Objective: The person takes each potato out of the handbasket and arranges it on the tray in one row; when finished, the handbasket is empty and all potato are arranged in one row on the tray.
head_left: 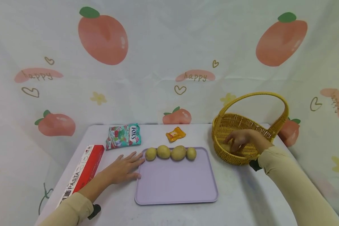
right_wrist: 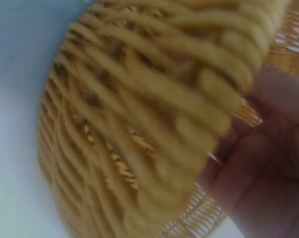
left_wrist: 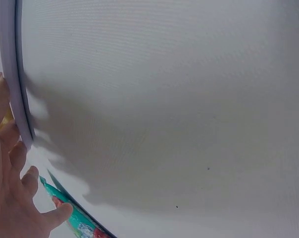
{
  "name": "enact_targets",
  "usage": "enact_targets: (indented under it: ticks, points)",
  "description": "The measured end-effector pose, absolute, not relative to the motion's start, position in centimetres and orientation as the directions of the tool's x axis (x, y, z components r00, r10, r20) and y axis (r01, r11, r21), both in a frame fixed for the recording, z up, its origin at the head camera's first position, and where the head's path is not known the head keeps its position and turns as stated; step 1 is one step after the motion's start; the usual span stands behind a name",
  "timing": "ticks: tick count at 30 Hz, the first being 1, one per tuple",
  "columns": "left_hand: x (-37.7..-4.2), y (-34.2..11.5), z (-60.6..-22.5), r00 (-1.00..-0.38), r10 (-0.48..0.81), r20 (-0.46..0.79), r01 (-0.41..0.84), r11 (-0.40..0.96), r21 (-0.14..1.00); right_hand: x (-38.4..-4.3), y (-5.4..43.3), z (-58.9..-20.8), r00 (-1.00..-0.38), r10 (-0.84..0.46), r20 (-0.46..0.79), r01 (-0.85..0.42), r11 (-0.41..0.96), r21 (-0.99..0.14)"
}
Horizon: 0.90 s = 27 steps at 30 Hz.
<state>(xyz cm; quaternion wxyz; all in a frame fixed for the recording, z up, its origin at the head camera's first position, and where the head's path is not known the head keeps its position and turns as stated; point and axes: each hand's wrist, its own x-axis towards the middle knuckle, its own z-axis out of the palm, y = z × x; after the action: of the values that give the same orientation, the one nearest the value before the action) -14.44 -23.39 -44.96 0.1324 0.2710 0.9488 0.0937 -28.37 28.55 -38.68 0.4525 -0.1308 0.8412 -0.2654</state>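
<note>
A light purple tray (head_left: 176, 182) lies on the table with several potatoes (head_left: 178, 153) in a row along its far edge. My left hand (head_left: 124, 169) rests at the tray's left rim, its fingers spread and straight; the left wrist view shows the same hand (left_wrist: 13, 188) beside the rim. My right hand (head_left: 240, 139) is down inside a yellow wicker basket (head_left: 234, 160), its curled fingers about a potato (head_left: 226, 147) at the left of the basket floor. In the right wrist view the basket wall (right_wrist: 154, 104) covers the fingertips, and the palm (right_wrist: 263, 163) shows behind it.
A green candy bag (head_left: 123, 136) lies at the back left, and a small orange packet (head_left: 175, 134) at the back middle. A red and white pasta box (head_left: 83, 171) runs along the left side. The basket's tall handle (head_left: 254, 94) arches over its opening.
</note>
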Motion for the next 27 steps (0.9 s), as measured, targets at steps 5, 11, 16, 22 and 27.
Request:
enact_targets:
  ticks: [5, 11, 16, 22, 27]
  points:
    - [-14.5, -23.4, -45.5, -0.818, 0.542, -0.193, 0.495, 0.833, 0.246, -28.3, 28.1, -38.7, -0.563, -0.452, -0.692, -0.030, 0.848, -0.529]
    - [-14.6, -23.4, -45.5, -0.814, 0.547, -0.195, 0.499, 0.831, 0.246, -28.3, 27.9, -37.9, -0.550, -0.495, -0.673, -0.144, 0.850, -0.507]
    - [-14.5, -23.4, -45.2, -0.811, 0.555, -0.184, 0.510, 0.825, 0.243, -28.3, 27.9, -36.7, -0.538, -0.569, -0.622, -0.274, 0.816, -0.509]
    - [-14.5, -23.4, -45.0, -0.814, 0.550, -0.187, 0.503, 0.828, 0.248, -27.8, 28.1, -35.1, -0.544, -0.649, -0.531, -0.399, 0.757, -0.517]
    - [-14.4, -23.5, -45.0, -0.815, 0.548, -0.188, 0.500, 0.829, 0.250, -27.2, 28.4, -33.9, -0.576, -0.692, -0.436, -0.449, 0.713, -0.538]
